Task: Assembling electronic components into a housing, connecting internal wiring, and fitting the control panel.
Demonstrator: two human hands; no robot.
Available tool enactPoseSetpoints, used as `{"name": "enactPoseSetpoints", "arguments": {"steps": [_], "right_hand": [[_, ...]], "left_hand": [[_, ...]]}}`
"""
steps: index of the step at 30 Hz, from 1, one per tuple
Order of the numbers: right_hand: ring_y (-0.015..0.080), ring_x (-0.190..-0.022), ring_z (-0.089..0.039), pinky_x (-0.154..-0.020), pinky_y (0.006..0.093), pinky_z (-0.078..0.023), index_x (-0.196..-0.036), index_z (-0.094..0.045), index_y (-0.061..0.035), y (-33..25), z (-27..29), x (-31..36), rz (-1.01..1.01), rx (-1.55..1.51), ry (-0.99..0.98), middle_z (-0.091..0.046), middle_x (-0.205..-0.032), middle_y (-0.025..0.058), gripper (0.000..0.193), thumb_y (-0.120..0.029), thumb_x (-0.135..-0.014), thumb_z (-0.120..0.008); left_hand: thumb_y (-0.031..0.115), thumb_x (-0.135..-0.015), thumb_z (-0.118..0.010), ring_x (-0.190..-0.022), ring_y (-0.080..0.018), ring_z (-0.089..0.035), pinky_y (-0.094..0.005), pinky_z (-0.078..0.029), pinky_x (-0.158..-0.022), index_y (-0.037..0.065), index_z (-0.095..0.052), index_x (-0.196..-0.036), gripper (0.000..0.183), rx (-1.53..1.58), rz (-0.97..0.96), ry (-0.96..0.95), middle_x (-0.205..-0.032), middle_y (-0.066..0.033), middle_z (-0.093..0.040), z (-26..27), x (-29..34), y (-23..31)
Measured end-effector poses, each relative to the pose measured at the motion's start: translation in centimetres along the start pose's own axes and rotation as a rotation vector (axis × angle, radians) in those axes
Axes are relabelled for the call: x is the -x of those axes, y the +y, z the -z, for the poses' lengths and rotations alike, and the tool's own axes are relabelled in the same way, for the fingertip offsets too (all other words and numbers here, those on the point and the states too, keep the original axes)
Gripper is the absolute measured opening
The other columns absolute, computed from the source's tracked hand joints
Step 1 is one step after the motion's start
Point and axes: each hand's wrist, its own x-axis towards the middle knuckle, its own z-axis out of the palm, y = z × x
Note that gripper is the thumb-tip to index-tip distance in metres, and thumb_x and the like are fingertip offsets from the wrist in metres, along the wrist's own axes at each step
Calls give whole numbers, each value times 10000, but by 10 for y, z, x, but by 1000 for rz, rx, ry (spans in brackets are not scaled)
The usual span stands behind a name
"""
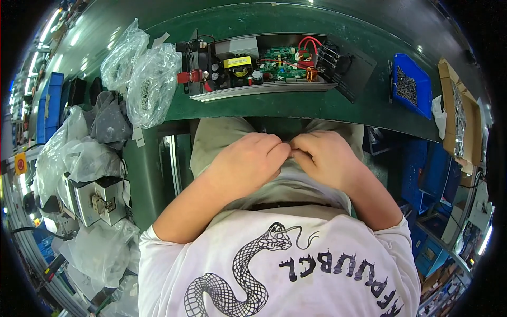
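My left hand (252,158) and my right hand (328,156) meet over my lap, short of the bench's near edge. The fingers of both are curled in, fingertips touching or nearly so. Whatever they may pinch is too small or hidden to make out. Beyond them on the green bench lies an open electronic unit (264,92) in a long metal housing. Inside show a green circuit board (280,62), a yellow-wrapped transformer (237,62), a copper coil (312,74) and red wires (310,40). A dark end plate (355,74) stands off its right end.
Clear plastic bags (150,84) of small metal parts lie left of the unit. At right are a blue bin (425,95) of screws and a cardboard box (449,79) with metal parts. Plastic-wrapped metal units (100,201) stand to my left. Blue crates (430,174) sit below, right.
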Motion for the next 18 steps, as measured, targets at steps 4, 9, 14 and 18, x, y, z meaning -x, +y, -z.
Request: {"name": "enactPoseSetpoints", "arguments": {"steps": [4, 9, 14, 18], "right_hand": [[339, -783, -690, -682, 441, -541, -909, -716, -62, 10, -1, -4, 33, 290, 242, -714, -833, 127, 105, -164, -884, -717], [322, -692, -690, -629, 421, -545, -871, -736, -88, 26, -1, -35, -122, 385, 450, -708, -754, 111, 151, -235, -897, -755], [322, -690, -693, -621, 421, -544, -854, -740, -98, 31, -10, -48, -175, 385, 519, -714, -755, 108, 161, -251, -895, -762], [327, -692, -694, -621, 429, -542, -842, -740, -100, 29, -14, -51, -168, 378, 548, -717, -755, 114, 162, -253, -893, -761]], "left_hand": [[76, -766, -736, -949, -330, -670, -421, -558, -830, 49, -674, -1048, 290, -26, 37, -26, -997, -127, -659, -3, 1, -10], [61, -771, -738, -902, -319, -675, -408, -567, -776, 51, -704, -1014, 246, -35, 122, -11, -967, -123, -668, -9, -1, -23], [97, -858, -692, -842, -316, -668, -419, -565, -766, 68, -685, -1024, 169, -117, 114, 183, -944, -104, -646, -15, -3, -32], [118, -866, -700, -801, -283, -667, -400, -564, -734, 91, -697, -1054, 190, -241, 65, 299, -944, -79, -655, -21, -12, -45]]}}
